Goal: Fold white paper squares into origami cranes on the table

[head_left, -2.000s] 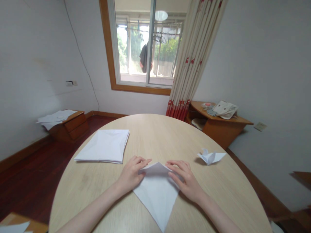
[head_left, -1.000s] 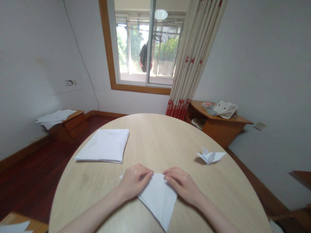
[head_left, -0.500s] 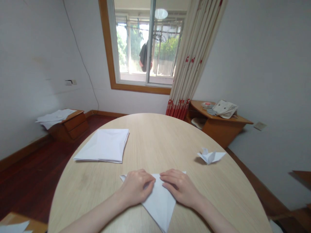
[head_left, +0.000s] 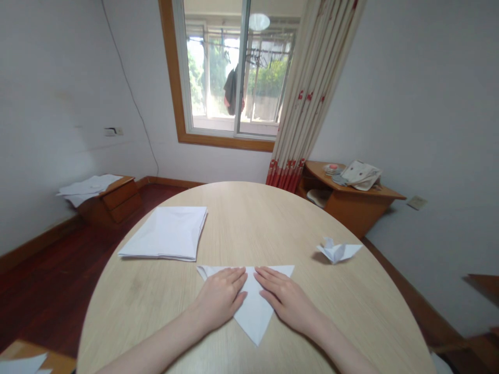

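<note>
White walls (head_left: 405,93), wood-framed window (head_left: 218,67) w/ floral curtain (head_left: 312,88), dark-red wood flr (head_left: 47,291), wood drawer unit (head_left: 111,205), corner shelf-table (head_left: 351,205).

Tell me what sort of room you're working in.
Probably a room in a home: a wooden table, a patterned curtain beside the window, and a small drawer cabinet.

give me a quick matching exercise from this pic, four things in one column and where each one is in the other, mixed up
Things:
1. white paper triangle
2. flat pile of white paper
3. small white folded paper figure
4. cream curtain with red flowers

Places:
A. hanging beside the window
B. under the left hand and right hand
C. right part of the pale wooden table
D. left part of the table

Pairs: 1-B, 2-D, 3-C, 4-A
</note>
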`<action>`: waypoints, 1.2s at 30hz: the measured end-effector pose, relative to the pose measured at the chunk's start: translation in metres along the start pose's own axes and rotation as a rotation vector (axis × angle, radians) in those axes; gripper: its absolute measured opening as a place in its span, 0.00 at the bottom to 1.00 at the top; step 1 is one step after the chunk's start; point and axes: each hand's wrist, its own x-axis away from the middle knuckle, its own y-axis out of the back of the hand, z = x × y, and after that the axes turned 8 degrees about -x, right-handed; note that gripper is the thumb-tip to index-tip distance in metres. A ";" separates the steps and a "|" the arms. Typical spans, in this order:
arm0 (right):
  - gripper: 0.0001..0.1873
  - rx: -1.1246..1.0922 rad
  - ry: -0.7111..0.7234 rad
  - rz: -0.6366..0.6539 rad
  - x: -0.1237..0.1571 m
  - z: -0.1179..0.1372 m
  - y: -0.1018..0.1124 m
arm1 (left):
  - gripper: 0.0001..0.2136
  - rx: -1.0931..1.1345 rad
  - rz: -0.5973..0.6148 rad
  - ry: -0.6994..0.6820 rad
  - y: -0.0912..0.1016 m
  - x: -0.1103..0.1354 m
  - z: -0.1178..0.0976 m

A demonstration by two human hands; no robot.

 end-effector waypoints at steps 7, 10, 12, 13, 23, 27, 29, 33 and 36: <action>0.24 0.028 -0.121 0.100 -0.002 0.003 0.001 | 0.18 -0.015 -0.048 -0.024 -0.011 0.002 0.000; 0.25 0.059 -0.183 0.117 -0.002 0.005 0.002 | 0.18 -0.015 -0.052 -0.027 -0.013 0.002 0.001; 0.26 0.081 -0.221 0.126 -0.001 0.008 0.003 | 0.18 -0.017 -0.049 -0.025 -0.013 0.002 0.001; 0.26 0.092 -0.237 0.133 -0.001 0.009 0.004 | 0.18 -0.017 -0.049 -0.025 -0.013 0.002 0.001; 0.26 0.170 -0.223 0.149 -0.001 0.005 0.008 | 0.17 0.009 -0.014 -0.044 -0.004 0.001 0.001; 0.26 0.165 -0.153 0.093 -0.001 -0.009 0.008 | 0.17 0.027 -0.012 -0.046 0.000 0.000 0.004; 0.26 0.144 -0.143 0.077 0.000 -0.015 0.008 | 0.17 0.058 -0.017 -0.034 0.005 0.000 0.007; 0.27 0.076 -0.172 0.078 0.000 -0.023 0.008 | 0.19 0.142 -0.048 -0.016 0.017 -0.002 0.015; 0.27 0.046 -0.189 0.071 0.001 -0.026 0.009 | 0.20 0.211 -0.089 -0.006 0.024 -0.004 0.024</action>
